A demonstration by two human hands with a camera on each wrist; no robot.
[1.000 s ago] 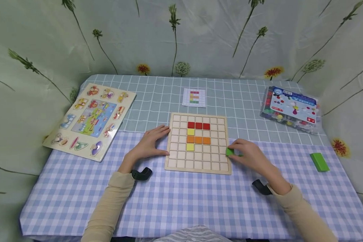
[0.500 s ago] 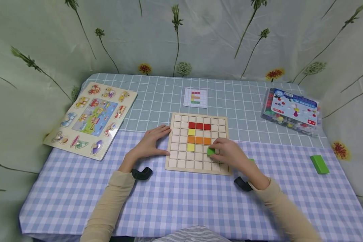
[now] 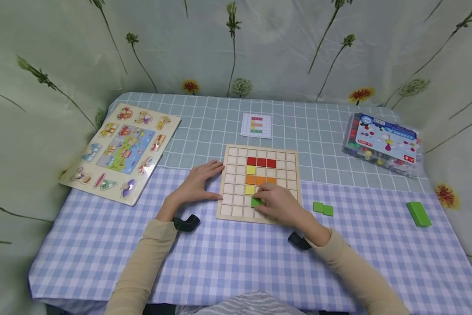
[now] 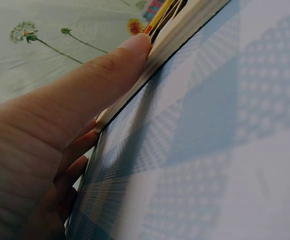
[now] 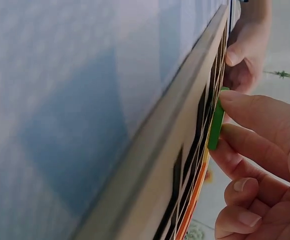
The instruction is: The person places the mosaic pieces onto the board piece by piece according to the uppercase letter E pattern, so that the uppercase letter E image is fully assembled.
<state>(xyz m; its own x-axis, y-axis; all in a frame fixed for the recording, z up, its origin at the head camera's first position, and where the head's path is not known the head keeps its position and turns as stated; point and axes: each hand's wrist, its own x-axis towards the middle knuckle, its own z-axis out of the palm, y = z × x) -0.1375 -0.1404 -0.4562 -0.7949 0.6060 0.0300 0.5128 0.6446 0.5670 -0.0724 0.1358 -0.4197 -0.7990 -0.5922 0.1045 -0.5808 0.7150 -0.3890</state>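
A wooden grid board [image 3: 229,170] lies flat on the table. Three red tiles [image 3: 261,162], a row of orange tiles [image 3: 255,180] and two yellow ones, the lower yellow tile [image 3: 249,190] among them, sit in its cells. My right hand [image 3: 281,203] pinches a green square tile [image 3: 255,202] at the board, just below that yellow tile; the right wrist view has the green tile [image 5: 216,124] tilted on edge between thumb and fingers. With fingers extended, my left hand [image 3: 196,183] rests against the board's left edge; its thumb [image 4: 130,52] touches the side.
Two green tiles [image 3: 318,207] lie overlapping on the checked cloth right of the board. Farther right is a green block [image 3: 418,214]. A pattern card [image 3: 256,125] lies behind the board. A picture puzzle [image 3: 121,153] sits at left, a clear plastic box [image 3: 383,142] at back right.
My right hand has carried the green tile left from the board's right edge to below the lower yellow tile. The two green tiles on the cloth came into view. My left hand stays put.
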